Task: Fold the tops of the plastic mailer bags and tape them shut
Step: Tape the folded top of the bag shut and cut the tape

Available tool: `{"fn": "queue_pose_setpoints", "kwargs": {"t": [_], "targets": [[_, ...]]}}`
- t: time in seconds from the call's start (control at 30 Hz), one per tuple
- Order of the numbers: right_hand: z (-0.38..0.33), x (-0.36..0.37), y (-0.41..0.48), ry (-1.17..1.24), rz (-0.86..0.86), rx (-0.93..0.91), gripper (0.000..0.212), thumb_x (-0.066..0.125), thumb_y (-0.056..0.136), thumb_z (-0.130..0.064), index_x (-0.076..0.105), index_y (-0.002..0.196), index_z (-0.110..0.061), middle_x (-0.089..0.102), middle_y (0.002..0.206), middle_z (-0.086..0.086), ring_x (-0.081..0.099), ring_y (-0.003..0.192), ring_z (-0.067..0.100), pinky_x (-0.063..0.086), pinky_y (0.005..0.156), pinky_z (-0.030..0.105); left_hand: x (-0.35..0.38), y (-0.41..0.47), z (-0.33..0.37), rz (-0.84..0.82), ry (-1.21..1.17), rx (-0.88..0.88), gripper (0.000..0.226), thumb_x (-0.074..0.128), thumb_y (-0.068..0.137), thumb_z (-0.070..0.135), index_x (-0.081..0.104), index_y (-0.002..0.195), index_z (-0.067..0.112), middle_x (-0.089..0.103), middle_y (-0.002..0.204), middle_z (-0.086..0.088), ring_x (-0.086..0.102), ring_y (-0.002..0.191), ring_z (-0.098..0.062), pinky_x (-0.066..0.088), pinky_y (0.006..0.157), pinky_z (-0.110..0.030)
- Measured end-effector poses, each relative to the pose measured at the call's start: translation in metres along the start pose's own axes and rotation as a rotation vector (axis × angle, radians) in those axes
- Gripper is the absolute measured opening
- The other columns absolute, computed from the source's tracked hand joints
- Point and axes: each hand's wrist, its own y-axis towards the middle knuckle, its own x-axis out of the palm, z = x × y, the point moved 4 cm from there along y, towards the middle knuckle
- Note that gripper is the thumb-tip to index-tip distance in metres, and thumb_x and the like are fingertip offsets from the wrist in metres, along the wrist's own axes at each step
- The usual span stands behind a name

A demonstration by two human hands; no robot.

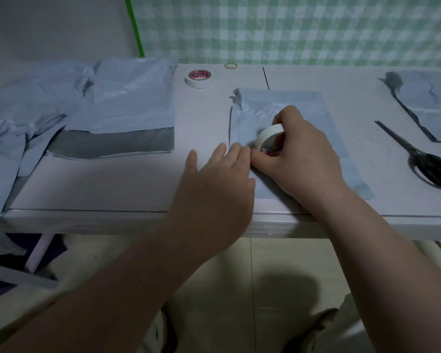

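Observation:
A pale blue mailer bag (273,108) lies flat on the white table (112,184), just right of centre. My right hand (301,151) grips a roll of white tape (269,138) standing on edge over the bag's left side. My left hand (219,177) lies flat, its fingertips pressing on the bag's left edge right beside the roll. The tape's loose end is hidden under my fingers.
A second tape roll (198,78) and a rubber band (231,65) lie at the back. Black scissors (423,159) rest at the right, near another mailer (428,105). A heap of mailers (127,98) covers the left. The table's front edge is close to my forearms.

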Motion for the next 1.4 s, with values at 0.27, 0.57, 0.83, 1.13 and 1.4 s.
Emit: {"fn": "queue_pose_setpoints", "kwargs": {"t": [0.27, 0.57, 0.83, 1.13, 1.4], "targets": [[0.022, -0.018, 0.003, 0.357, -0.216, 0.099, 0.022, 0.075, 0.076, -0.024, 0.065, 0.095, -0.018, 0.067, 0.081, -0.004, 0.06, 0.073, 0.01, 0.045, 0.07, 0.025, -0.004, -0.003, 0.003, -0.02, 0.051, -0.002, 0.052, 0.03, 0.089, 0.028, 0.059, 0.123, 0.001, 0.058, 0.131, -0.017, 0.051, 0.124, -0.036, 0.038, 0.097, -0.06], [0.019, -0.015, 0.001, 0.039, 0.006, -0.05, 0.012, 0.059, 0.088, -0.017, 0.069, 0.091, -0.011, 0.066, 0.08, 0.004, 0.051, 0.074, 0.017, 0.031, 0.059, 0.021, 0.004, 0.001, 0.017, 0.086, 0.001, -0.049, 0.056, 0.032, 0.089, 0.03, 0.057, 0.125, -0.006, 0.057, 0.129, -0.024, 0.055, 0.12, -0.035, 0.039, 0.1, -0.053], [0.021, -0.017, 0.003, -0.036, 0.114, -0.079, 0.02, 0.051, 0.081, -0.007, 0.071, 0.087, -0.007, 0.071, 0.086, 0.011, 0.061, 0.084, 0.029, 0.043, 0.076, 0.039, 0.003, 0.002, 0.019, 0.018, 0.038, -0.085, 0.064, 0.024, 0.089, 0.037, 0.051, 0.132, -0.001, 0.05, 0.138, -0.021, 0.05, 0.127, -0.031, 0.035, 0.103, -0.054], [0.027, -0.035, -0.001, -0.115, 0.159, -0.093, 0.041, 0.048, 0.082, -0.004, 0.065, 0.119, -0.012, 0.061, 0.101, 0.016, 0.057, 0.092, 0.037, 0.046, 0.081, 0.04, 0.0, 0.0, 0.018, -0.018, 0.057, -0.093, 0.067, 0.018, 0.088, 0.036, 0.043, 0.138, 0.0, 0.043, 0.145, -0.02, 0.043, 0.133, -0.029, 0.029, 0.107, -0.055], [0.032, -0.027, -0.005, -0.081, 0.166, -0.121, 0.05, 0.049, 0.086, -0.004, 0.056, 0.131, -0.025, 0.053, 0.091, 0.009, 0.054, 0.079, 0.03, 0.039, 0.067, 0.03, 0.002, 0.001, 0.02, -0.016, 0.082, -0.062, 0.063, 0.017, 0.09, 0.033, 0.045, 0.139, 0.005, 0.043, 0.142, -0.026, 0.046, 0.129, -0.035, 0.029, 0.105, -0.059]]}}
